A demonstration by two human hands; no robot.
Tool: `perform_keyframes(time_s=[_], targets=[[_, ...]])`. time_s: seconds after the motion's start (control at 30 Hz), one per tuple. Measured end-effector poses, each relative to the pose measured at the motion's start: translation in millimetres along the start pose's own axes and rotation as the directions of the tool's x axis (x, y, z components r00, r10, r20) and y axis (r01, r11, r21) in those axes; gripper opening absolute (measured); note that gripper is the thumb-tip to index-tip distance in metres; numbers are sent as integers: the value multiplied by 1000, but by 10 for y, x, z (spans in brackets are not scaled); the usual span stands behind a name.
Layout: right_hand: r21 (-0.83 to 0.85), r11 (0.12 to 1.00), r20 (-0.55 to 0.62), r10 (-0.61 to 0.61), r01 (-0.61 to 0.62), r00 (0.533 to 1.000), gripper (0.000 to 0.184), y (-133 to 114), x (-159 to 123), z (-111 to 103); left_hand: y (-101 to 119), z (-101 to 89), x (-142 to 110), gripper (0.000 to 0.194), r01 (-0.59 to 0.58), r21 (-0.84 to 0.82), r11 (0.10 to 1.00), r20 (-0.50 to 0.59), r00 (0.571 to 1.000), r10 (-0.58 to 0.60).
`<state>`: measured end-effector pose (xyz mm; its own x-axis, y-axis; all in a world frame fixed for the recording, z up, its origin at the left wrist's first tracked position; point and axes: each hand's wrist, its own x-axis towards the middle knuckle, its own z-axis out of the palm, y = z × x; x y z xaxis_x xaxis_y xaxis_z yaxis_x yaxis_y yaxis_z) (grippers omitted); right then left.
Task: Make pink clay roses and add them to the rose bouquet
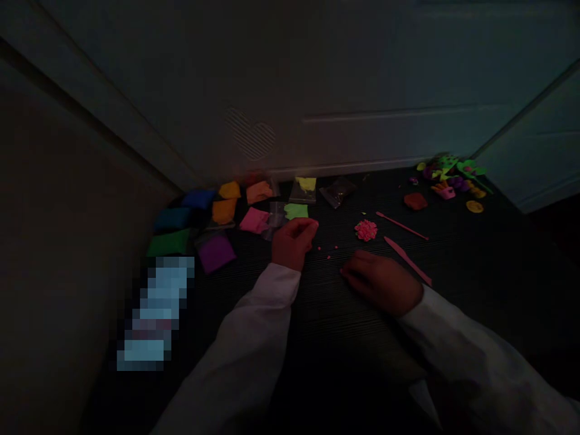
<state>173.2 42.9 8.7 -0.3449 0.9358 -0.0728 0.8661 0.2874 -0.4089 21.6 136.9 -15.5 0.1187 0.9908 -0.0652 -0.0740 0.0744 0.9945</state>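
My left hand [292, 241] is closed in a pinch above the dark table, with a small piece of pink clay [316, 224] at its fingertips. Several tiny pink clay bits [328, 257] lie between my two hands. My right hand [378, 279] rests low over the table with its fingers curled together; a speck of pink shows by the fingertip, too small to name. Just beyond that hand sits a round, bumpy pink clay cluster [366, 230] with flecks of green. To its right lie a thin pink modelling tool [402, 226] and a pink clay knife [408, 260].
Clay packets line the left and back, among them purple [216, 252], green [169, 243], pink [254, 220] and lime [296, 211]. A lit, pixelated panel [156, 314] lies at left. Colourful clay figures [448, 175] and a reddish-brown lump [415, 201] are at back right. A pale wall [362, 78] stands behind.
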Motion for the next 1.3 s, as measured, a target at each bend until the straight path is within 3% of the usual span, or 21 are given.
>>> perform_keyframes(time_s=[0.43, 0.97, 1.3], targets=[[75, 997, -33, -5, 8, 999, 13, 13, 3, -13, -11, 4, 9, 19, -10, -13, 1000, 0, 1000, 10], [-11, 1000, -37, 14, -15, 999, 18, -13, 3, 13, 89, 60, -28, 18, 17, -27, 999, -37, 999, -18], [68, 998, -67, 21, -17, 997, 16, -2, 2, -13, 63, 50, -17, 16, 4, -24, 1000, -33, 999, -5]])
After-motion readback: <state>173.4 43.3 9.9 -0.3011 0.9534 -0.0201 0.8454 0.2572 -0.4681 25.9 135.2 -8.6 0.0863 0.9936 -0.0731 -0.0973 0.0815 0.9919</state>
